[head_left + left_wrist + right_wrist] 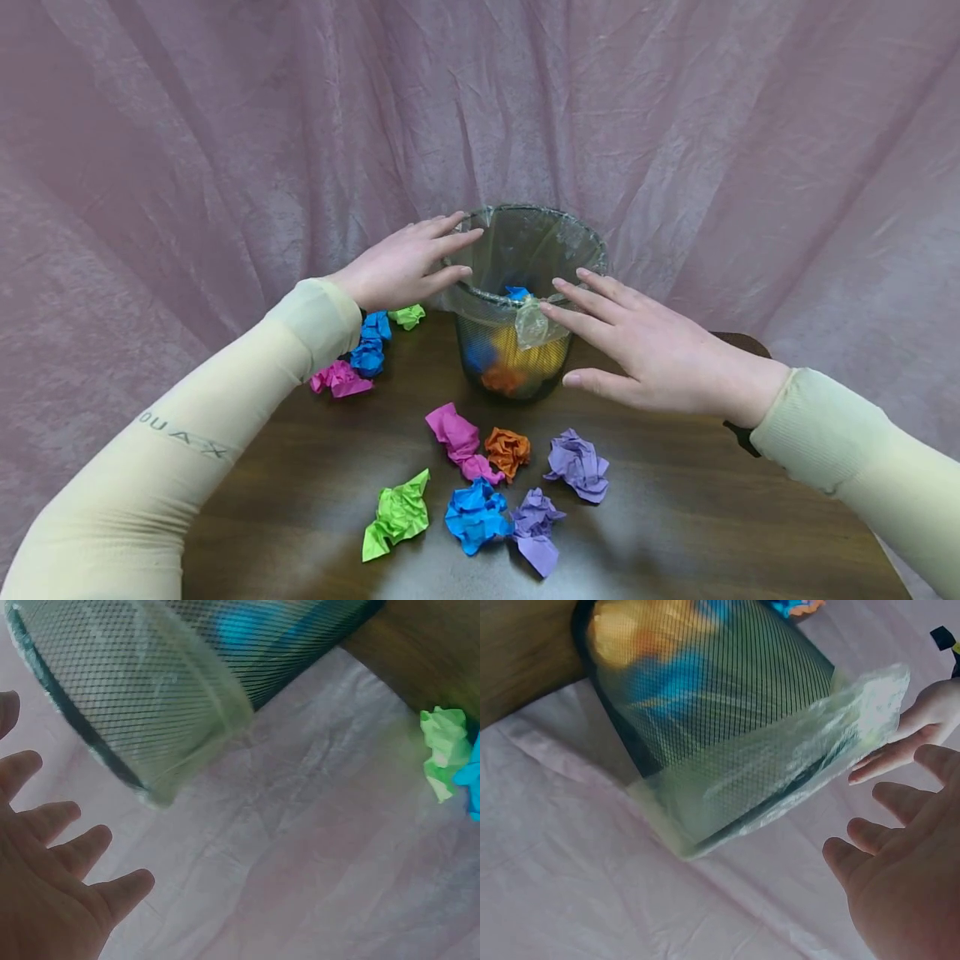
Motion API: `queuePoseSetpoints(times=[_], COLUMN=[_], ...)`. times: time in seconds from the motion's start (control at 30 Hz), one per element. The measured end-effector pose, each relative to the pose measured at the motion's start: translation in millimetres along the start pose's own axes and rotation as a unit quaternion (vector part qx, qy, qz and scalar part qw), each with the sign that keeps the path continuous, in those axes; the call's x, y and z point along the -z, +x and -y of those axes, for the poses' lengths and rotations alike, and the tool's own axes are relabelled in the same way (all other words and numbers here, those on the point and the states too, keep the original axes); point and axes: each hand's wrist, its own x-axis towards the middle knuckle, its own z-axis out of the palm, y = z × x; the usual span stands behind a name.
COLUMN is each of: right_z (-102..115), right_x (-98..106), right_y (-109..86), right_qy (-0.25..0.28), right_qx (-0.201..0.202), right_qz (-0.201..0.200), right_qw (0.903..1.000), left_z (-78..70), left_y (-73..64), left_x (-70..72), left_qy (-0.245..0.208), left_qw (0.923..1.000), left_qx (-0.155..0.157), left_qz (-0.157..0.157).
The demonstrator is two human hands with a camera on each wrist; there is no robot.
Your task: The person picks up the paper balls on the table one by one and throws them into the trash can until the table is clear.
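A dark mesh wastebasket [510,333] stands upright near the back of the table, lined with a clear plastic bag [534,327] folded over its rim. Yellow, blue and orange crumpled paper shows inside through the mesh. My left hand [408,262] is spread beside the left of the rim, fingers straight, holding nothing. On the other side my right hand [652,342] stretches out with fingers apart, its fingertips close to the front right of the rim and also holding nothing. In the left wrist view the spread fingers [94,851] appear just off the bag-covered rim.
In front of the basket lie crumpled papers: pink [454,433], orange [507,452], purple [577,465], blue [477,517] and green [397,512]. More pink [341,379], blue [369,346] and green [407,317] ones sit by the left forearm. A pink curtain [480,100] hangs behind the table.
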Motion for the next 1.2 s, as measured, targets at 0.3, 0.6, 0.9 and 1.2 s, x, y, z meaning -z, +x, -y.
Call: queuePoseSetpoints(times=[0.3, 0.6, 0.9, 1.2], right_z=[12, 18, 15, 12], right_x=[-19, -59, -111, -154], right_y=[-25.5, -54.7, -76.9, -86.6], right_qy=[-0.009, 0.016, 0.062, 0.078], right_qx=[0.034, 0.029, 0.006, -0.005], right_qz=[-0.010, 0.007, 0.043, 0.059], right_qw=[0.9993, 0.9994, 0.9972, 0.9952], left_z=[6.6, -8.8, -40.3, -63.3], left_y=[-33.9, -67.9, -96.8, -115.0], left_x=[-18.2, -42.9, -83.4, -130.4], left_qy=[-0.011, 0.009, 0.001, 0.017], left_qw=[0.9994, 0.9903, 0.9852, 0.9771], left_qx=[-0.028, -0.106, -0.169, -0.209], left_qz=[-0.016, -0.089, -0.031, 0.037])
